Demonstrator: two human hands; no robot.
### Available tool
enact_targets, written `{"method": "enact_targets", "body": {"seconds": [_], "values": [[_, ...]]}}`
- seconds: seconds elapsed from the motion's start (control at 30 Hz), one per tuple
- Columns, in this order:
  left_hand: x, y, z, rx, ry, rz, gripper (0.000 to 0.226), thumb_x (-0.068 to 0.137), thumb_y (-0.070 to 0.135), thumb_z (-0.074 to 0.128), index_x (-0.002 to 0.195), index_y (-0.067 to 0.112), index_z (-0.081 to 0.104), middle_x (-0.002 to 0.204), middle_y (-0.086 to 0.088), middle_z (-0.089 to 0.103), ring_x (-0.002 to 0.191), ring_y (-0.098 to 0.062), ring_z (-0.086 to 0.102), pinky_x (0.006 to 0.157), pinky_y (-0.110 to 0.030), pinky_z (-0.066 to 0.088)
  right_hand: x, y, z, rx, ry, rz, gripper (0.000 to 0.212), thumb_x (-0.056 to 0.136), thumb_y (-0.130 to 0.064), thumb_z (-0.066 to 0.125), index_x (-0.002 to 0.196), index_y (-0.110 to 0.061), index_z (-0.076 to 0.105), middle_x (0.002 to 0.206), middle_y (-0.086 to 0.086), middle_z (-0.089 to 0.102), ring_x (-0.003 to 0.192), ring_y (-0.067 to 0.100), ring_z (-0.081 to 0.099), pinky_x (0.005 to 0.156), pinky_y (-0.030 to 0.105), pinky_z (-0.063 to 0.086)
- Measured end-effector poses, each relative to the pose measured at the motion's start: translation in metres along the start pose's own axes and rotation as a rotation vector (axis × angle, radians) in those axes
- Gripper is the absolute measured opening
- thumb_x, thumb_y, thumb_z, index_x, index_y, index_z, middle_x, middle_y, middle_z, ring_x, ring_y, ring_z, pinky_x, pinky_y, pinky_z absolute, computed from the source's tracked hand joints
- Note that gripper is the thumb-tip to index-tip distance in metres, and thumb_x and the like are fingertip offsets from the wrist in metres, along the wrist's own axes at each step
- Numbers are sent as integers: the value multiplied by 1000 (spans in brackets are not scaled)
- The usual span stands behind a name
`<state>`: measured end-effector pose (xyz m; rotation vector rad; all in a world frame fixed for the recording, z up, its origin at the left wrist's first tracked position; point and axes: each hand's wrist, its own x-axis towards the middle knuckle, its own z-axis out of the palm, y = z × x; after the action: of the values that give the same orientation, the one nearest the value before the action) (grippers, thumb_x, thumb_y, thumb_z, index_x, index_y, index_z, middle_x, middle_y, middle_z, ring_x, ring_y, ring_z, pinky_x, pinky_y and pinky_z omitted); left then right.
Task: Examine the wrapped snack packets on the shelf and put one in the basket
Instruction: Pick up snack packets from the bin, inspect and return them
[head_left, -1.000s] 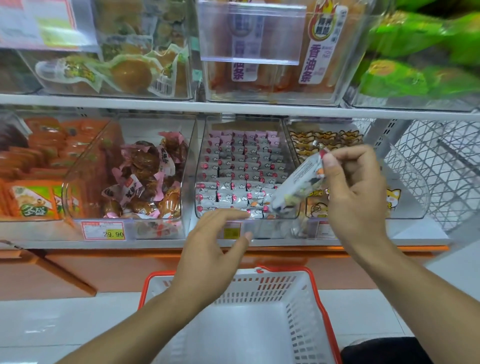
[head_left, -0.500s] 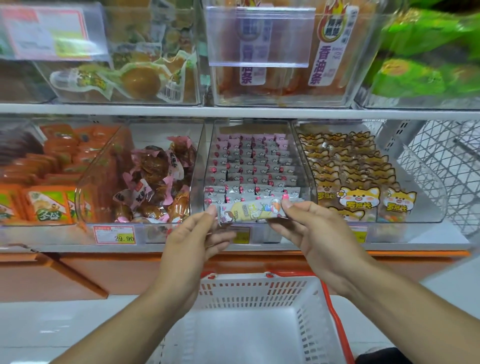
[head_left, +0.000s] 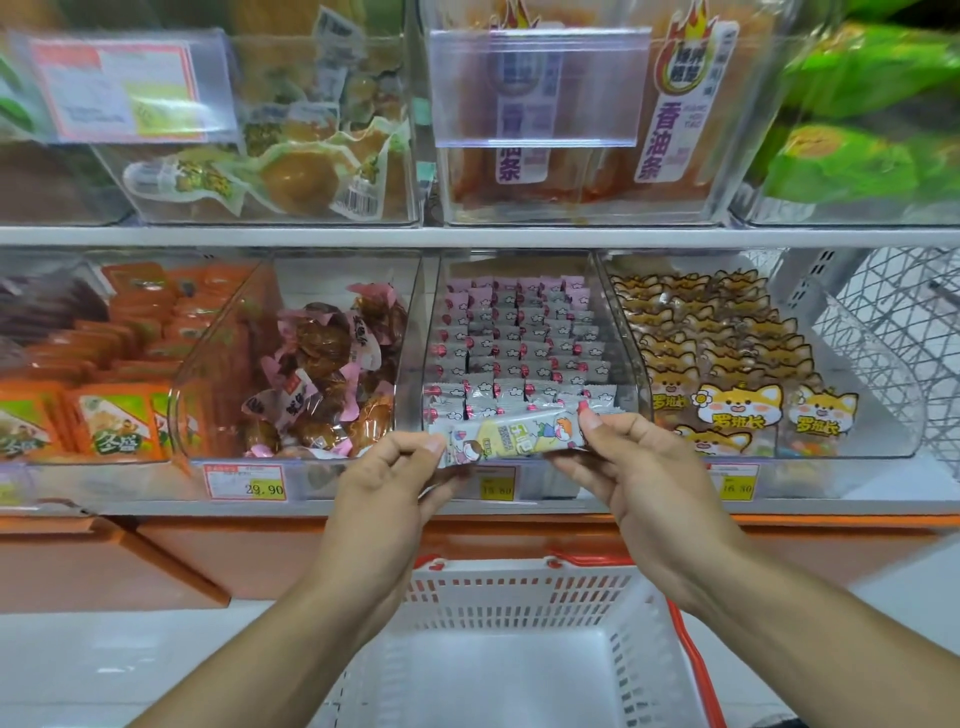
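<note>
A small wrapped snack packet (head_left: 511, 434), pale yellow and white with cartoon figures, lies level in front of the middle clear bin (head_left: 631, 364). My left hand (head_left: 387, 483) pinches its left end and my right hand (head_left: 631, 467) pinches its right end. The bin behind holds several rows of matching pink-and-white packets (head_left: 519, 343). Below my forearms stands a white plastic basket (head_left: 519, 587) with red handles, and nothing shows inside it.
Clear bins line the shelf: orange packs (head_left: 119, 415) at left, brown snacks in pink wrap (head_left: 327, 374), fox-print packets (head_left: 727, 384) at right. A wire rack (head_left: 904, 332) stands far right. Upper-shelf bins (head_left: 571, 130) hang above. Price tags (head_left: 244, 480) front the shelf edge.
My right hand brought the packet down from a tilted hold at the right. My left hand came up and took its left end; now both hands hold it level.
</note>
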<state>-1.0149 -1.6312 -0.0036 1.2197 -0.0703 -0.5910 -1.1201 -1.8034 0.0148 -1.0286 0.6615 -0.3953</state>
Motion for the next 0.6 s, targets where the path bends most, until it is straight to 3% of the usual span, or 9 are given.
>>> {"method": "enact_targets", "body": {"seconds": [0.1, 0.17, 0.23, 0.33, 0.47, 0.53, 0.6], "values": [[2, 0, -3, -29, -14, -13, 14, 100, 14, 57, 95, 4, 65, 105, -16, 77, 103, -26, 74, 80, -28, 61, -1, -1, 1, -93, 3, -34, 11, 99, -24, 62, 104, -15, 63, 116, 12, 73, 97, 17, 76, 87, 32, 60], [2, 1, -4, -20, -8, -25, 13, 101, 14, 56, 96, 4, 64, 107, -20, 76, 105, -29, 73, 80, -29, 61, -6, -3, -3, -448, -67, -222, 32, 91, -53, 64, 119, -38, 57, 125, -11, 68, 102, 2, 71, 88, 28, 56], [2, 1, -4, -20, 0, -32, 14, 102, 13, 55, 98, 2, 63, 106, -20, 76, 106, -30, 73, 78, -29, 62, -11, -7, -5, -875, -178, -455, 59, 81, -71, 63, 134, -58, 38, 139, -28, 52, 117, -10, 57, 94, 19, 45], [3, -1, -5, -12, 35, -41, 15, 101, 13, 58, 98, 0, 65, 108, -27, 73, 105, -32, 73, 79, -30, 62, -11, 2, -7, -1242, -339, -701, 75, 82, -61, 70, 144, -53, 30, 150, -36, 30, 136, -13, 35, 107, 14, 32], [1, 1, -5, 0, 52, -19, 12, 99, 11, 60, 97, 2, 66, 107, -18, 76, 101, -26, 74, 75, -27, 61, -9, 8, -9, -1190, -289, -797, 45, 88, -24, 78, 124, -40, 56, 113, -32, 56, 110, -9, 53, 90, 6, 41], [0, 3, -6, 66, 51, 54, 7, 97, 7, 62, 98, 10, 68, 104, -11, 77, 100, -22, 75, 75, -25, 61, -7, 4, -8, -1066, -248, -714, 35, 88, -26, 78, 113, -41, 58, 107, -27, 63, 105, -1, 59, 88, 18, 50], [-3, 6, -6, 207, 18, 147, 24, 98, 4, 60, 101, 23, 73, 109, 2, 77, 104, -14, 73, 77, -24, 60, -8, 0, -7, -925, -230, -601, 28, 88, -32, 77, 109, -41, 61, 105, -22, 67, 100, 5, 64, 88, 33, 54]]}}
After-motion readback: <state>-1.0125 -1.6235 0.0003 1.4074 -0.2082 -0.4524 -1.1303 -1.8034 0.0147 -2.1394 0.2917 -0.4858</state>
